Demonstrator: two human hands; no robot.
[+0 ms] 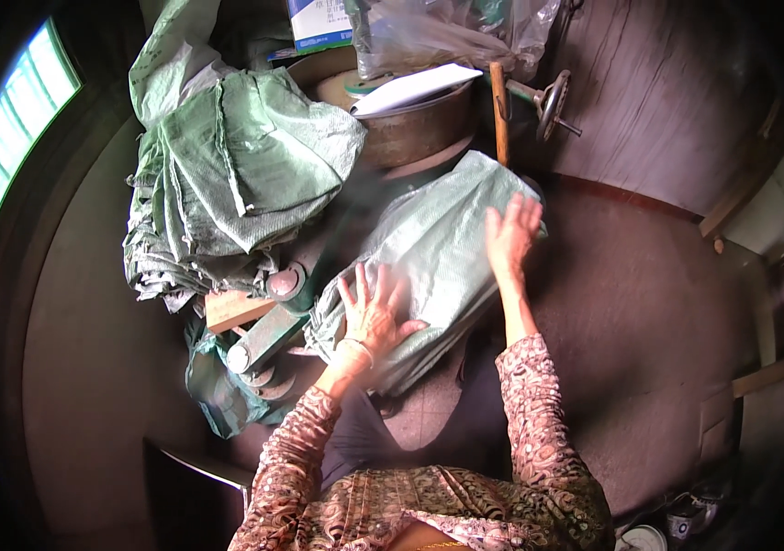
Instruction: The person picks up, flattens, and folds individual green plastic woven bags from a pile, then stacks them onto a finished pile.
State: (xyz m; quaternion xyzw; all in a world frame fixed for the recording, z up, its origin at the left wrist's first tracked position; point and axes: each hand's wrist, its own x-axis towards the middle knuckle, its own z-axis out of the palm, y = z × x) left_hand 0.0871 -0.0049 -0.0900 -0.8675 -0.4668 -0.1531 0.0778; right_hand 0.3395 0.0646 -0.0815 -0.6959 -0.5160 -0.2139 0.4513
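Observation:
A pale green woven plastic sack (pixel 433 241) lies folded flat in front of me, its far end pointing up and to the right. Spread across its near left part is my left hand (pixel 375 313), palm down with the fingers apart. My right hand (pixel 514 231) rests at the sack's right edge, fingers stretched away from me and slightly blurred. Neither hand grips anything. Left of the sack rises a stack of similar green woven sacks (pixel 247 165), the top one creased and draped over the others. What bears the sack is mostly hidden beneath it.
Beyond the sack stand a brown basin (pixel 419 131) with a white sheet (pixel 416 88) across it, a wooden handle (pixel 499 113) and a metal handwheel (pixel 554 105). Green metal machinery (pixel 268 337), a wood block (pixel 235 310) and a teal bag (pixel 216 386) sit at left.

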